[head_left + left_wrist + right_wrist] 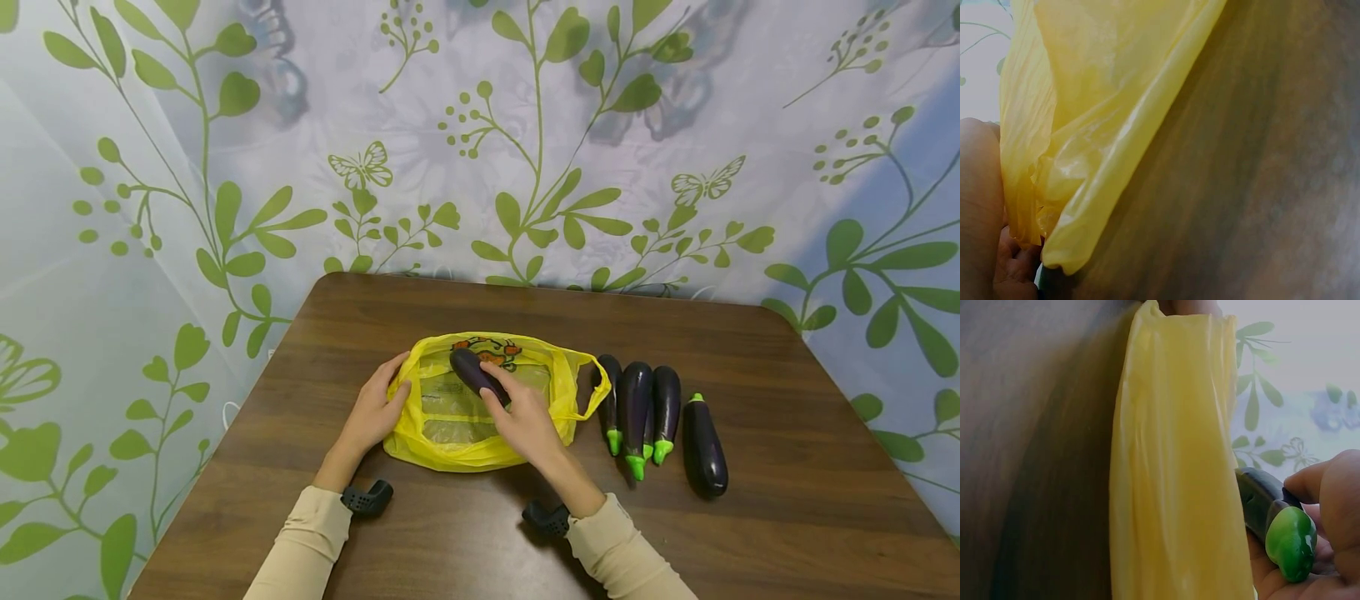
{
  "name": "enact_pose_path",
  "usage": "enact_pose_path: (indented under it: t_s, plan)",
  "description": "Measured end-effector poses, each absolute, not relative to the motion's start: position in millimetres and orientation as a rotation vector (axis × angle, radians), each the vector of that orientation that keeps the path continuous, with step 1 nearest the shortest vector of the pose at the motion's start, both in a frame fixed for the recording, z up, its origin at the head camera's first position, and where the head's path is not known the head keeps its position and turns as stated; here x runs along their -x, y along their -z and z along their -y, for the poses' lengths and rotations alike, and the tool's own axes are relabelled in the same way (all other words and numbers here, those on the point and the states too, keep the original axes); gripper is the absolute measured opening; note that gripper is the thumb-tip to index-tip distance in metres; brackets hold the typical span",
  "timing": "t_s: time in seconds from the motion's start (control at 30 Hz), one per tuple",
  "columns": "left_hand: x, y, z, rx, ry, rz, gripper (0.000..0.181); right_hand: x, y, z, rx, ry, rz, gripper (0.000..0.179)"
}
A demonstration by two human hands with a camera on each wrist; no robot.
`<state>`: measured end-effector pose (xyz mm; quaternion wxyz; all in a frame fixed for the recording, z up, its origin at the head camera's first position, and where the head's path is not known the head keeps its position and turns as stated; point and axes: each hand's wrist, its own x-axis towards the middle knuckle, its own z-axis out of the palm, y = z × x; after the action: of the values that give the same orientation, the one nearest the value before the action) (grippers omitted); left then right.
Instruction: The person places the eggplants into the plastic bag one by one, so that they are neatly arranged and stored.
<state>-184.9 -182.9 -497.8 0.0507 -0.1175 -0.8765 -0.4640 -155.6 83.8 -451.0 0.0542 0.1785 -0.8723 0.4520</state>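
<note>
A yellow plastic bag [457,457] stands with its mouth spread wide on the table. At its left side my left hand [372,410] grips the rim, thumb over the inner side and fingers outside. My right hand [528,423] holds a dark purple eggplant [471,369] over the bag's mouth, thumb on one side and fingers on the other. Its bright green cap [1291,540] points back toward the wrist in the right wrist view. Yellow plastic [1116,106] fills much of the left wrist view, with part of the left hand at its edge.
Several eggplants [637,408] lie close together right of the bag, green caps toward me. Another eggplant [705,450] lies apart, its cap pointing away. A bag handle [596,400] reaches toward the group. Behind the brown table [787,400] hangs a leaf-patterned cloth [420,167].
</note>
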Motion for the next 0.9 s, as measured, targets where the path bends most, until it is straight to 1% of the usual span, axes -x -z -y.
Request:
enact_pose_path:
  t_s: [0.27,0.57,0.9]
  plan:
    - [184,496,182,0.37,1.425,2.654,0.053,155,454,-76,-0.57,-1.409,2.675,0.044]
    - [185,497,183,0.363,1.418,2.657,0.053,156,459,-65,-0.586,-1.388,2.698,0.04]
    - [184,496,183,0.368,1.42,2.656,0.053,154,463,-55,-0.624,-1.347,2.711,0.04]
